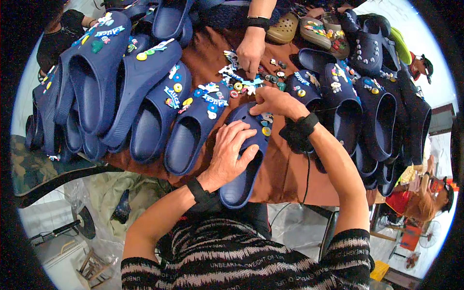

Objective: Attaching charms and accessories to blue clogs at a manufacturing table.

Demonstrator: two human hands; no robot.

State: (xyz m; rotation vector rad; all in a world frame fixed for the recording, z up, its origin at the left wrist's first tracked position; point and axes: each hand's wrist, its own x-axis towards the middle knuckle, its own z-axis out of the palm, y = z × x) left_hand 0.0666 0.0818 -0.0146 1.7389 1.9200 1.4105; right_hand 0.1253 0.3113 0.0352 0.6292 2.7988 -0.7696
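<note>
Head view: I see the left hand (227,152), fingers apart, steadying the navy clog (245,179) at the near edge of the brown tablecloth (285,181), while the right hand (276,103) curls at its toe, pinch hidden, apparently fitting charms (266,131), which next calls for firm pressing.

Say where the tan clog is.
In the head view, the tan clog is at the top, right of centre, between a co-worker's black wristband and a decorated grey clog.
</note>
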